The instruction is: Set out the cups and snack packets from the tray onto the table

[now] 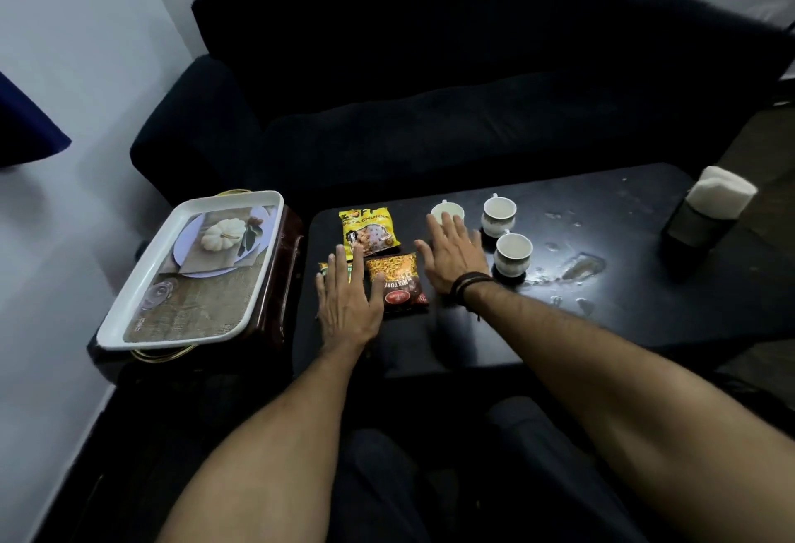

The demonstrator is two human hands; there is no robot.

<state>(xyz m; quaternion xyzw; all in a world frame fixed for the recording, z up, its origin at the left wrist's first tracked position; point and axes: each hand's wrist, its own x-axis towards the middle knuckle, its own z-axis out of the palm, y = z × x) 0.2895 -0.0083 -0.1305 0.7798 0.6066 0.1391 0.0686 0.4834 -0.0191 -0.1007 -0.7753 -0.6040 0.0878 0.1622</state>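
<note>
Head view: three cups (499, 215) and three snack packets (370, 230) lie on the dark bench (623, 306). Left hand (348, 301) and right hand (451, 254) are spread flat beside them, each grip fully open, holding nothing. White tray (129, 327) sits left.

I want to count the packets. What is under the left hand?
A green packet lies under the left hand; only its top corner shows. The rest is covered, so its label cannot be read.

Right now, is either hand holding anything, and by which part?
Nothing is held. The left hand lies flat, fingers spread, partly covering a green snack packet; the right hand is open beside the white cups.
</note>
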